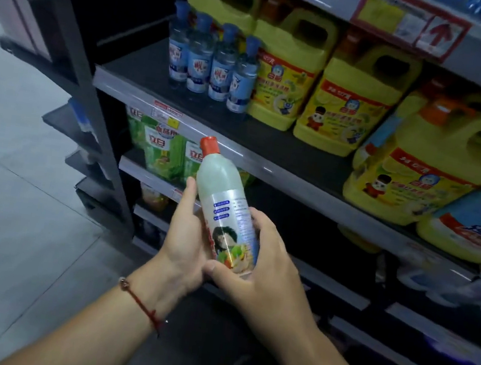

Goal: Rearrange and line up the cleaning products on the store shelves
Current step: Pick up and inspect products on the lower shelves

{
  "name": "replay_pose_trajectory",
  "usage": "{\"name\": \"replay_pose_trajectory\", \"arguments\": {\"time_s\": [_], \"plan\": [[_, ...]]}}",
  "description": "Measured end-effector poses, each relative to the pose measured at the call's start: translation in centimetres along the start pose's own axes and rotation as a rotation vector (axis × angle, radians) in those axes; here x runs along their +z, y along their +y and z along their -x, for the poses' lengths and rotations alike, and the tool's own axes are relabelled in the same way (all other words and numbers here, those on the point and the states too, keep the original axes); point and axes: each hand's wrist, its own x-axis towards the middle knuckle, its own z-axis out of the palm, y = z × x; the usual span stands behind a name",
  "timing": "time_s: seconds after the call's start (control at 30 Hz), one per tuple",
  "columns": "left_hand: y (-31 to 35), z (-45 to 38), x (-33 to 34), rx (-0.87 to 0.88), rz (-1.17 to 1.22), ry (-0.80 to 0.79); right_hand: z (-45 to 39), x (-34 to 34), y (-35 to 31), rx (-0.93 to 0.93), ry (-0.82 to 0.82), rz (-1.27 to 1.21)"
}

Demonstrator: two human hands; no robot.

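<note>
A pale green bottle with a red cap is held upright and slightly tilted in front of the shelves, in both hands. My left hand grips its left side with the thumb up along the body. Around its lower labelled part, my right hand wraps from the right. On the dark shelf above stand several clear bottles with blue caps in a row. Big yellow jugs line the shelf to their right.
Green refill pouches stand on the lower shelf behind the held bottle. A dark upright post marks the shelf's left end, with grey tiled floor beyond. A red-framed price tag hangs on the upper shelf edge.
</note>
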Motion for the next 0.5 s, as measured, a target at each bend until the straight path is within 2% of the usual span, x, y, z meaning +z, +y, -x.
{"name": "replay_pose_trajectory", "arguments": {"time_s": [0.13,0.2,0.27,0.33,0.43,0.5], "plan": [[0.6,1.3,-0.8,0.036,-0.207,-0.142,0.1,0.3,0.8,0.178,-0.088,-0.398],[0.6,2.3,-0.8,0.035,-0.388,-0.282,0.2,0.3,1.3,0.255,-0.158,-0.603],[0.5,3.2,-0.3,0.054,-0.593,-0.330,0.4,0.6,1.8,0.321,-0.194,-0.803],[0.3,4.3,0.8,0.116,-0.936,-0.367,0.8,1.0,2.4,0.346,-0.218,-1.058],[-0.4,5.5,1.4,0.355,-1.594,-0.513,1.8,1.1,3.2,0.400,-0.284,-1.388],[-0.7,5.7,1.7,0.471,-1.763,-0.633,2.5,1.1,4.0,0.446,-0.329,-1.481]]}}
